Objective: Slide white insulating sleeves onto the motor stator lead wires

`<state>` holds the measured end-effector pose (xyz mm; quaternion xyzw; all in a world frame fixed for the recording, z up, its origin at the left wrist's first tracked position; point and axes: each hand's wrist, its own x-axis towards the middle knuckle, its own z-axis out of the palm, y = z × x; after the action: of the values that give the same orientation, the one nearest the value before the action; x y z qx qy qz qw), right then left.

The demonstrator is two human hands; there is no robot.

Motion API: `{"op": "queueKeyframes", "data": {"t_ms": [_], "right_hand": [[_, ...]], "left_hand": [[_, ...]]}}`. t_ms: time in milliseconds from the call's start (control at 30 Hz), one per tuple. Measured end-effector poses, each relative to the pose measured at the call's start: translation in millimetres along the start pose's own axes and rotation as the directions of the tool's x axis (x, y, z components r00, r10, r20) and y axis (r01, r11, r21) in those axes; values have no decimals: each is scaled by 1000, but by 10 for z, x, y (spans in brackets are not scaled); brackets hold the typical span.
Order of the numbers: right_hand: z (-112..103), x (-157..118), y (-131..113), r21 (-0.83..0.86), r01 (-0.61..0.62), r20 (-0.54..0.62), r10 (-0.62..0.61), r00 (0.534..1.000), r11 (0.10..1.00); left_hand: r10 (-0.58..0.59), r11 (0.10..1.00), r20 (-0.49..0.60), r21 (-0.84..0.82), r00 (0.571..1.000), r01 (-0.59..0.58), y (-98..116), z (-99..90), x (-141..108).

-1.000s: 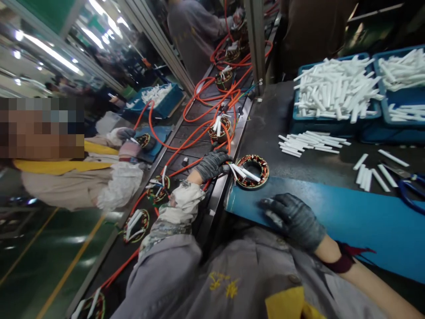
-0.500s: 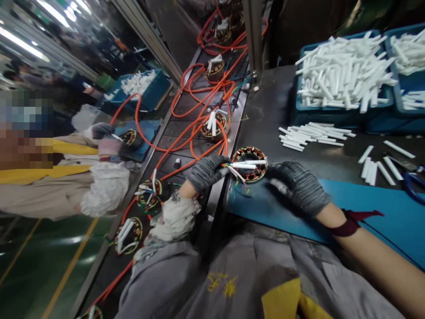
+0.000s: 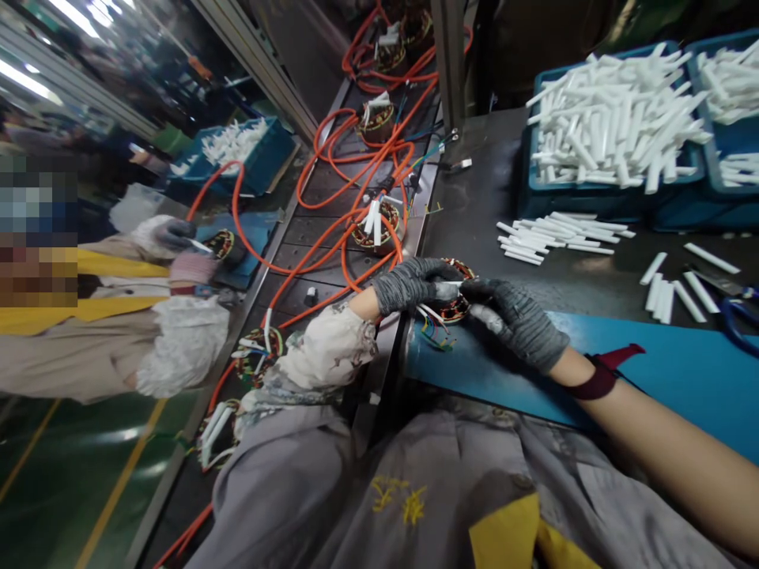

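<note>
Left hand [image 3: 409, 286], in a grey knit glove: grip closed, fingers curled over the near-left rim of the ring-shaped wound stator with copper coils [image 3: 455, 304]. It reads as a pinning hold that keeps the ring from sliding. Right hand [image 3: 515, 320], in a darker grey glove: fingers closed down toward the right side of the same ring, thumb and forefinger meeting the left hand over a thin white sleeve piece; whether the right hand has that piece pinched or only touches it cannot be told, since the fingertips overlap.

The stator sits at the far-left corner of the blue mat [image 3: 652, 375] on the dark table [image 3: 486, 213], just beside the conveyor edge, so both hands reach it without stretching. Loose coloured lead wires [image 3: 436, 328] trail from under the ring toward the person, free of either hand.

Beyond the right hand: a loose heap of short white sleeving tubes [image 3: 557, 235] on the table, near enough to pick from; a few more white tubes [image 3: 664, 291] to the right, next to blue-handled scissors [image 3: 735, 312]. Behind those, blue plastic bins [image 3: 610, 201] heaped with the same white tubes, as bulk stock.

Left of the hands, the conveyor [image 3: 332, 261] carries further stators [image 3: 376, 225] threaded by orange cables [image 3: 332, 237]. Across it a co-worker's gloved hand [image 3: 169, 233] is at another stator.
</note>
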<state>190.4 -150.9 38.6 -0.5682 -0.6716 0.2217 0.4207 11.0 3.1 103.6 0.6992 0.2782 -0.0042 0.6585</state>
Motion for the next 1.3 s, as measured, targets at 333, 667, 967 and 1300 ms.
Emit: {"op": "queueKeyframes", "data": {"t_ms": [333,667,967,1300], "right_hand": [[-145,-39,58,-73,-145,-195,129,972,987],[-8,218,-13,-153,26,142,-4,990,988],[-151,317,14,227,50,258,-109,960,973],[-58,375,40,311,-228,302,131,944,923]], "left_hand": [[-118,970,-170,-233,978,77,-79,5,-47],[167,595,-436,760,884,262,-3,59,160],[528,480,-79,849,845,-220,-181,16,-268],[465,788,34,441,885,-431,-363,19,-207]]}}
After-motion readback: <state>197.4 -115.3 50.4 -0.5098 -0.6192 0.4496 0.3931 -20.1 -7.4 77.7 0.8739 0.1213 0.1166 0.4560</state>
